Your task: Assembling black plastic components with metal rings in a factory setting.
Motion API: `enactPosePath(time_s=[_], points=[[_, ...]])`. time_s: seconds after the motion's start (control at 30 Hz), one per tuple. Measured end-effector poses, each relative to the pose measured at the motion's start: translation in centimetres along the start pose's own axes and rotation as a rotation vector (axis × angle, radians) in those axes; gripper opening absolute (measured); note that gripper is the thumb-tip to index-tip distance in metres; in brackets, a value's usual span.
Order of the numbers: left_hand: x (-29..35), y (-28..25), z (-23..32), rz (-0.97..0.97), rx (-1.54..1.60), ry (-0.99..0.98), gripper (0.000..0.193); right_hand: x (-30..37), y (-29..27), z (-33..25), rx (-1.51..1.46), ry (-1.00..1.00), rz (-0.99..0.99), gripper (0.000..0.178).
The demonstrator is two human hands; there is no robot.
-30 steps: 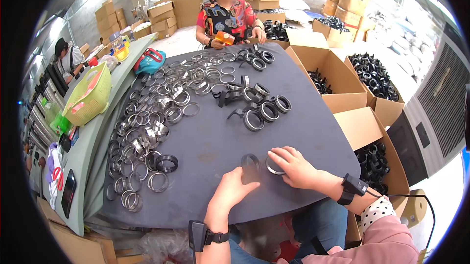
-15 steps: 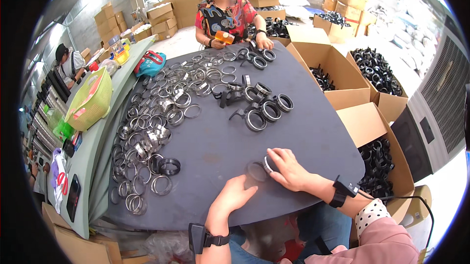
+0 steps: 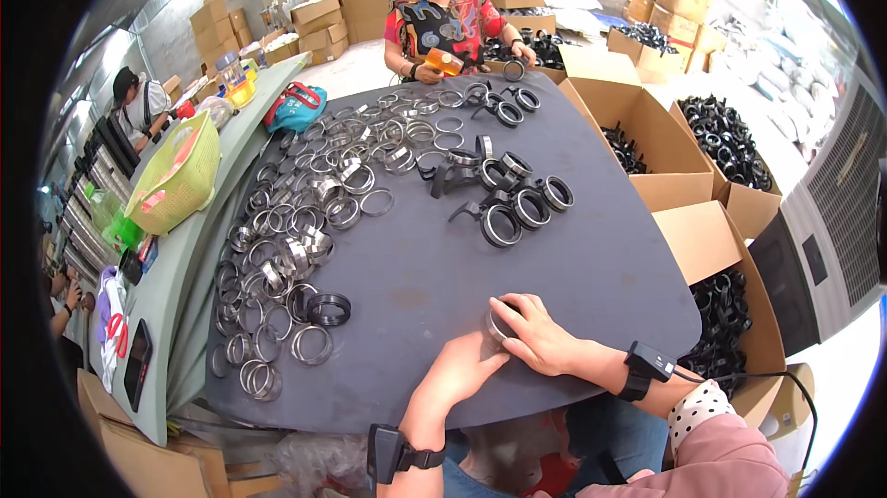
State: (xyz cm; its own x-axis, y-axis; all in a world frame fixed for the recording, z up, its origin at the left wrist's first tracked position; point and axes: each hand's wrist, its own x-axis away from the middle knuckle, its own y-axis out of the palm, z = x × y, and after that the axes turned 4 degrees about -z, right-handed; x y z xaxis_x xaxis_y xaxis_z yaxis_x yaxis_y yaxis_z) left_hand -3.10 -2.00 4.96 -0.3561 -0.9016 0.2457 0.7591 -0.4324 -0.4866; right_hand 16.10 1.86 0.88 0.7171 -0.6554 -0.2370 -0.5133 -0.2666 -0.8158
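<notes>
Near the table's front edge, my right hand (image 3: 536, 339) has its fingers curled over a metal ring (image 3: 497, 324) standing on its edge. Part of the ring is hidden behind the fingers. My left hand (image 3: 462, 367) is right beside it, thumb toward the right hand; its fingertips are blurred, and whether they grip the ring is unclear. Beyond my hands lies a group of black ring clamps (image 3: 501, 224) with bright rims and tabs. Many loose silver rings (image 3: 294, 258) spread over the table's left side, with a stack of black rings (image 3: 329, 308) at their near end.
Across the dark grey table (image 3: 407, 267) a person (image 3: 443, 27) holds an orange object (image 3: 444, 61) and a ring clamp. Cartons (image 3: 679, 186) of black clamps line the right. At left, a green side table bears a yellow-green basket (image 3: 176, 175) and a phone (image 3: 138, 364).
My left hand has moved up and right to the right hand. A blurred thin ring between them no longer shows separately. Across the table, the person's hand has lifted a ring clamp.
</notes>
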Motion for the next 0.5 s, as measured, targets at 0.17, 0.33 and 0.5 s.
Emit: enactPosePath(time_s=[0.17, 0.33, 0.5], points=[[0.0, -0.4, 0.4, -0.077, 0.018, -0.067, 0.031, 0.2, 0.3, -0.1, -0.057, 0.048, 0.028, 0.059], [-0.2, 0.2, -0.3, 0.004, 0.044, 0.0, 0.032, 0.1, 0.1, -0.4, -0.004, 0.038, -0.013, 0.059], [-0.4, 0.8, -1.0, 0.014, -0.018, 0.021, 0.028, -0.1, 0.0, -0.4, 0.024, 0.017, -0.051, 0.059]])
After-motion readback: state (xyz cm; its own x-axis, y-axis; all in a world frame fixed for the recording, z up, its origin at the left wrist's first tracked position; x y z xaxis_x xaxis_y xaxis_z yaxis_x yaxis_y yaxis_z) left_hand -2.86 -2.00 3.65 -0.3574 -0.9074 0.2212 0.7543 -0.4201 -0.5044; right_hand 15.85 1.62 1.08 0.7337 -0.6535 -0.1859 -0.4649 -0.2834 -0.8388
